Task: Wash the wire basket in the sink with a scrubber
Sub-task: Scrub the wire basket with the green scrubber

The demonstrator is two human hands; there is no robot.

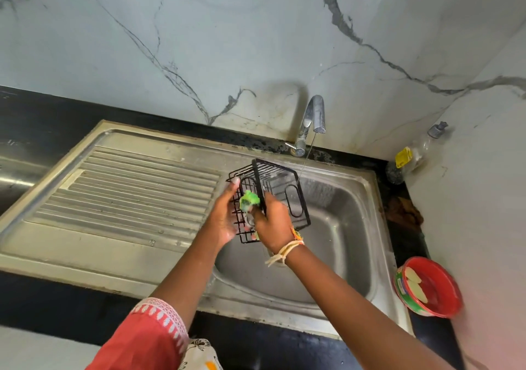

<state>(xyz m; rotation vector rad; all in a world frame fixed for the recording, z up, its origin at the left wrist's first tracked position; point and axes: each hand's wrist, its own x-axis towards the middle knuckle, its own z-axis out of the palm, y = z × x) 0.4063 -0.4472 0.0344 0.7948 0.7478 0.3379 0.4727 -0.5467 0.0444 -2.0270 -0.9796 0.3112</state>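
Note:
A black wire basket [287, 196] is held tilted above the steel sink bowl [347, 244]. My left hand [225, 216] holds the basket's left side, fingers reaching up along the wires. My right hand [273, 224] grips a green scrubber [249, 198] and presses it against the basket's wires. A thin stream of water falls from the tap [311, 122] past the basket's far corner. Threads are tied round my right wrist.
The ribbed steel drainboard [128, 196] lies left of the bowl. A clear bottle with a yellow label [410, 156] stands in the back right corner. A red tub with soap pieces [429, 290] sits on the black counter at right. A brown rag [404, 210] lies beside the sink.

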